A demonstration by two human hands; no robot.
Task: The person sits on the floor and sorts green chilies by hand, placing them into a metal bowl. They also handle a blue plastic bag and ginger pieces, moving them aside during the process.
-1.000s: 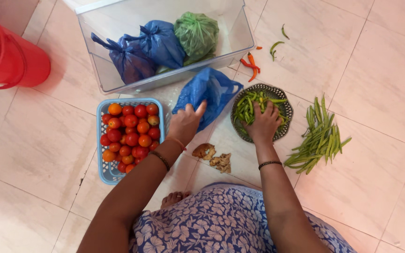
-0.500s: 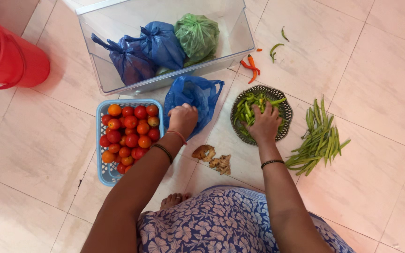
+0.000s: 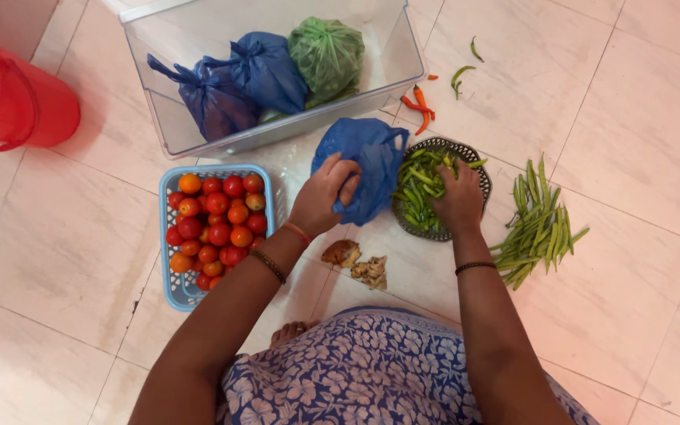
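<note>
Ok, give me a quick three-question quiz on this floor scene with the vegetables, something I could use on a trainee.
1. True or false: the left hand grips the loose blue plastic bag on the floor.
2. What does the right hand rest in?
A. the blue basket of tomatoes
B. the round dark basket of green chillies
C. the clear plastic bin
3. Fill in: the clear bin holds two tied blue bags and one ____ bag.

Key: 1 true; 2 B; 3 green.
</note>
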